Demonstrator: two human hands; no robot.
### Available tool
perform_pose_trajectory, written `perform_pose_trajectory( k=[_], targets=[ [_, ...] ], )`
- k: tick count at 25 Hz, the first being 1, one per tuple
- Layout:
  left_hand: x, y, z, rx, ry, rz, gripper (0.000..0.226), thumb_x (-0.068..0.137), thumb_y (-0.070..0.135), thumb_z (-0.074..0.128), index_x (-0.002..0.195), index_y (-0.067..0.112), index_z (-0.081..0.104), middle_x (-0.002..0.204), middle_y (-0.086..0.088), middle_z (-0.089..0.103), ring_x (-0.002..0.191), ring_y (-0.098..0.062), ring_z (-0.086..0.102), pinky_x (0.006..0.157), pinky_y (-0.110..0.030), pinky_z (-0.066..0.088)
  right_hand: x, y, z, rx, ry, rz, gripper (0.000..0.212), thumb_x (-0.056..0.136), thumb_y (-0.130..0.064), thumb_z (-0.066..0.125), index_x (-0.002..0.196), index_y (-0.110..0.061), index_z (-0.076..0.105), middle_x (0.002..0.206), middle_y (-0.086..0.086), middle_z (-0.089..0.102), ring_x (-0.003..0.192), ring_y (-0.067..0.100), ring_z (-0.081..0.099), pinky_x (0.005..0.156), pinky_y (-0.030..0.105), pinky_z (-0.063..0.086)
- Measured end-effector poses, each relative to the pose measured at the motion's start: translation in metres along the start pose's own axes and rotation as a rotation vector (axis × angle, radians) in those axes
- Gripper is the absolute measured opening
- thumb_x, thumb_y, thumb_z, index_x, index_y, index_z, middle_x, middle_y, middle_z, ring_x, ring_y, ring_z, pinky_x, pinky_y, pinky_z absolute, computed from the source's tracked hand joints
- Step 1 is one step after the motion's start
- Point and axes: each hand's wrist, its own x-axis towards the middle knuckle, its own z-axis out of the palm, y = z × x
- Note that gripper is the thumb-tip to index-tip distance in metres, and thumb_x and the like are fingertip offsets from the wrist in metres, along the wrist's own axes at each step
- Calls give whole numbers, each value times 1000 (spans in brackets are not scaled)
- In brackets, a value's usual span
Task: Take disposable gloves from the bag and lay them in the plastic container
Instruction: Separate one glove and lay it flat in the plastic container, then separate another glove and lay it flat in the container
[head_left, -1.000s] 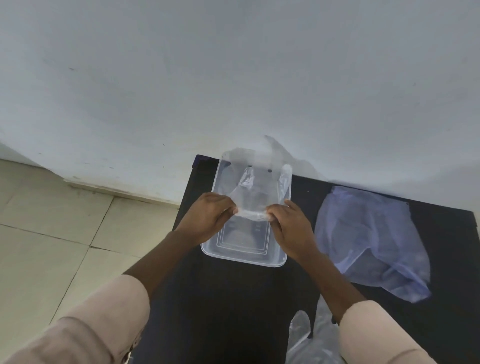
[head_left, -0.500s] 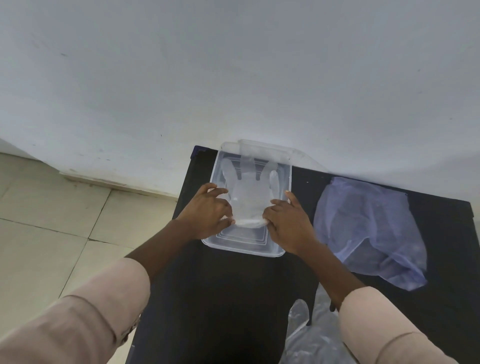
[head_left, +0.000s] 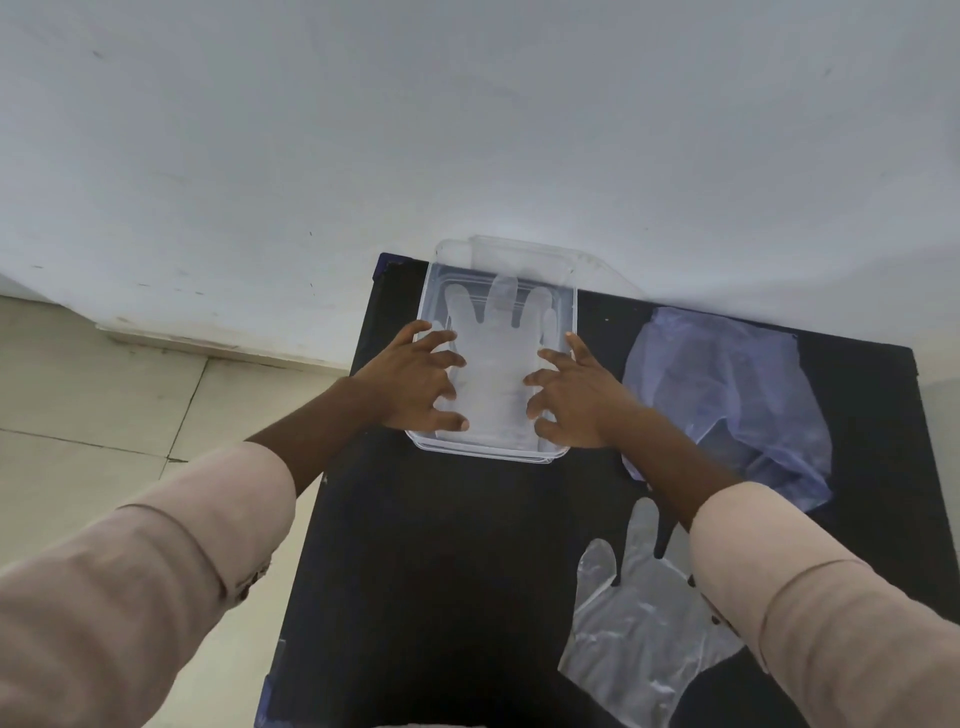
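Observation:
A clear plastic container (head_left: 569, 306) sits at the far left of the black table. A translucent disposable glove (head_left: 496, 353) lies flat inside it, fingers pointing toward the wall. My left hand (head_left: 415, 379) rests on the container's left side with spread fingers, fingertips on the glove's edge. My right hand (head_left: 574, 400) mirrors it on the right side, fingers apart. A bluish plastic bag (head_left: 727, 395) lies crumpled to the right of the container. Another clear glove (head_left: 639, 618) lies flat near the table's front, partly under my right sleeve.
The black table (head_left: 441, 571) stands against a white wall (head_left: 467, 130). A clear lid (head_left: 524, 249) leans behind the container against the wall. Beige floor tiles (head_left: 104, 415) lie to the left, below the table's left edge.
The glove was held pinched between both hands above the container; it now lies spread flat inside. Both hands have let go and opened, fingers splayed on its sides.

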Motion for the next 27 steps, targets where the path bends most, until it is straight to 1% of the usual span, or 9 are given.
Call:
perform_pose_trajectory(
  k=[2,5,8,10,12,17,21,25,27],
  targets=[
    [1,2,-11,-40,-12,-7,66,84,69,29,121,29,66,151,2,43,146,-23,20,117,-48,4,-3,-4,-10,29,47,23,38,92,-33,46,128,-27,57,152,2,40,146,26,19,119,51,2],
    [3,14,-36,-301,173,-56,42,92,47,51,125,24,61,143,-3,52,137,-25,39,113,-47,24,-21,-9,-24,221,367,104,45,90,-20,49,135,-20,48,148,7,45,138,27,35,109,47,31],
    [-1,44,-65,-814,455,-178,27,90,29,63,115,21,66,123,-2,66,111,-20,60,96,-35,49,-50,-9,-30,654,665,202,40,89,-15,56,129,-14,53,134,8,57,120,25,53,99,38,42],
    [-5,78,-86,-1103,493,-227,21,89,23,65,110,18,68,114,-3,70,101,-19,65,84,-25,52,-77,-8,-28,1062,730,277,31,89,-12,60,119,-13,60,120,7,65,104,18,62,92,31,49],
    [-6,119,-98,-1284,434,-248,20,90,20,63,110,18,69,111,-6,71,101,-19,66,83,-25,49,-107,-9,-15,1355,742,339,21,90,-13,60,110,-15,64,110,4,68,98,13,63,83,29,50],
    [-7,210,-81,-1402,301,-245,21,91,21,61,110,19,68,109,-9,72,94,-18,67,82,-33,47,-174,-16,43,1629,721,424,20,92,-7,56,110,-6,64,106,9,65,99,24,60,89,42,48],
    [-2,270,-46,-1388,178,-253,22,89,26,64,110,20,69,106,-7,74,96,-19,69,81,-32,49,-224,-23,98,1565,713,545,14,90,-15,60,101,-16,68,100,7,70,92,19,65,78,31,52],
    [-4,311,-10,-1405,78,-278,21,89,14,65,109,13,70,101,-10,72,86,-15,65,64,-15,49,-256,-31,152,1553,661,676,13,86,-20,62,95,-24,71,92,-4,71,79,8,63,66,24,48],
    [-8,322,6,-1384,37,-283,20,89,13,65,108,13,70,103,-9,72,88,-17,65,68,-19,52,-266,-38,176,1542,607,733,11,87,-22,63,95,-23,71,95,-3,70,85,9,64,71,26,50]
  ],
)
